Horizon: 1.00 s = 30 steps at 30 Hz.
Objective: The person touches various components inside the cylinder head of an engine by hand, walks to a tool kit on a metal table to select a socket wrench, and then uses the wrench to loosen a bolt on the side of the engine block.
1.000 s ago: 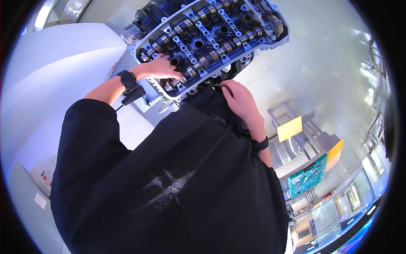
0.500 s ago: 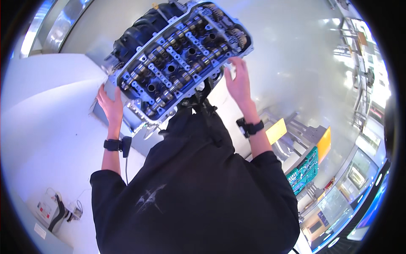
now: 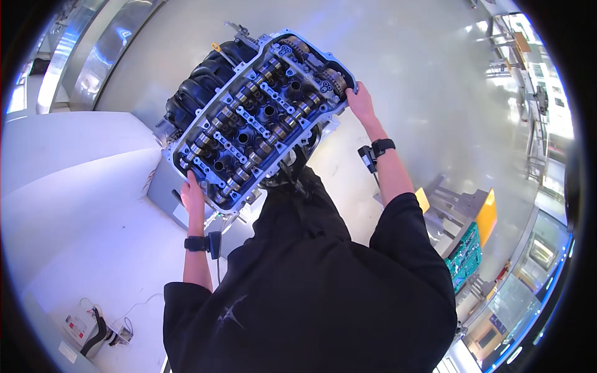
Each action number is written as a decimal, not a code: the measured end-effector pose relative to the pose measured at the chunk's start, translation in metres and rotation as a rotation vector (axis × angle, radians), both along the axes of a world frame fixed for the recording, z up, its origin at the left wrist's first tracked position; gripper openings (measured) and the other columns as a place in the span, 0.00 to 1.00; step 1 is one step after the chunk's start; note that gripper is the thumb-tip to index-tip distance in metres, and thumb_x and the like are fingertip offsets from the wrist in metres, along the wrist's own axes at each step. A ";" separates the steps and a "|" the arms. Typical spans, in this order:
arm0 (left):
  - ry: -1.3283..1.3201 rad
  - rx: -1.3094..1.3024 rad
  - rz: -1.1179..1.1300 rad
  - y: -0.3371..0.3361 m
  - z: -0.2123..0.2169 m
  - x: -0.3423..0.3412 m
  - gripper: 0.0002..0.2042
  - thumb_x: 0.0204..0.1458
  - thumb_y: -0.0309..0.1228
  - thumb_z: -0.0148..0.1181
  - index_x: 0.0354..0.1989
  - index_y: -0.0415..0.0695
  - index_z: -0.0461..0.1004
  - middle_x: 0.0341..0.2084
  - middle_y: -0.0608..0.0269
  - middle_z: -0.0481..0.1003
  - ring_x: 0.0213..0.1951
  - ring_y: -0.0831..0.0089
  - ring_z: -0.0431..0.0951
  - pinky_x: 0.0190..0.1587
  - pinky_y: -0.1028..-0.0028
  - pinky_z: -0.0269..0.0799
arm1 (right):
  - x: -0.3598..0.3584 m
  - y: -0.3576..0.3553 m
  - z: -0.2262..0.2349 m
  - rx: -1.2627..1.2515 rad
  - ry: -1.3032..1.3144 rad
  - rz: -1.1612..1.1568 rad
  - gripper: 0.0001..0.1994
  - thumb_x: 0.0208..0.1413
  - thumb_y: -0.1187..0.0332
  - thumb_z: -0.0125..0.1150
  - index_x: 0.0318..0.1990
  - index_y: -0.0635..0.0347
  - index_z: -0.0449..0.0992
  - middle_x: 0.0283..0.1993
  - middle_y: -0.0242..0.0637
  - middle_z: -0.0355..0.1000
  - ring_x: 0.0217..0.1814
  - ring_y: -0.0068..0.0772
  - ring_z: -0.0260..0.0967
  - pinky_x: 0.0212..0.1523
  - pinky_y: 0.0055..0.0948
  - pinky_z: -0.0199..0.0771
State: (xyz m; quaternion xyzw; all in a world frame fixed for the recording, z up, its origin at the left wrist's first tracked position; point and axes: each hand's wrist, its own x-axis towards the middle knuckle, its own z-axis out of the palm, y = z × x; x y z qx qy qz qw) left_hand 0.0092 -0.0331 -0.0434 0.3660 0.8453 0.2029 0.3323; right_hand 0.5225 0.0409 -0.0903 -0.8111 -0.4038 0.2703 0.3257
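An engine (image 3: 258, 121) with its top cover off stands in front of me, showing camshafts, a chain and a row of round wells. A black intake manifold (image 3: 205, 78) runs along its far left side. My left hand (image 3: 193, 189) grips the engine's near left corner at the grey rim. My right hand (image 3: 359, 102) is stretched out and holds the rim at the far right corner, beside the chain sprockets. Both wrists wear black bands. My black shirt (image 3: 311, 292) hides the engine's lower part and its stand.
A white table (image 3: 81, 217) lies to my left, with a small device and cables (image 3: 93, 326) near its front edge. On the grey floor to the right stand a metal frame with yellow panels (image 3: 485, 214) and a green crate (image 3: 463, 255).
My hands have moved apart, from the middle of the engine's near edge to its two opposite corners. The engine now sits more to the middle of the view.
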 end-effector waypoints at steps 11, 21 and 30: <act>0.110 -0.097 -0.129 0.005 -0.009 -0.021 0.31 0.60 0.53 0.43 0.40 0.30 0.77 0.33 0.40 0.78 0.40 0.47 0.77 0.45 0.57 0.67 | 0.024 0.017 0.017 -0.152 0.328 0.290 0.16 0.55 0.66 0.51 0.46 0.68 0.72 0.31 0.42 0.74 0.28 0.32 0.73 0.32 0.32 0.73; -0.458 0.076 0.242 -0.065 -0.001 0.001 0.24 0.62 0.54 0.45 0.54 0.47 0.68 0.42 0.67 0.75 0.38 0.81 0.74 0.32 0.77 0.64 | 0.045 -0.087 -0.022 0.044 0.804 0.056 0.18 0.64 0.57 0.49 0.46 0.67 0.72 0.35 0.38 0.75 0.36 0.27 0.73 0.37 0.27 0.73; -0.534 0.254 0.016 -0.146 -0.039 0.014 0.31 0.63 0.56 0.39 0.59 0.37 0.56 0.50 0.52 0.70 0.38 0.57 0.75 0.41 0.62 0.71 | 0.048 -0.446 -0.189 -0.825 0.469 -0.180 0.10 0.54 0.68 0.52 0.31 0.68 0.76 0.25 0.41 0.76 0.23 0.34 0.76 0.21 0.32 0.76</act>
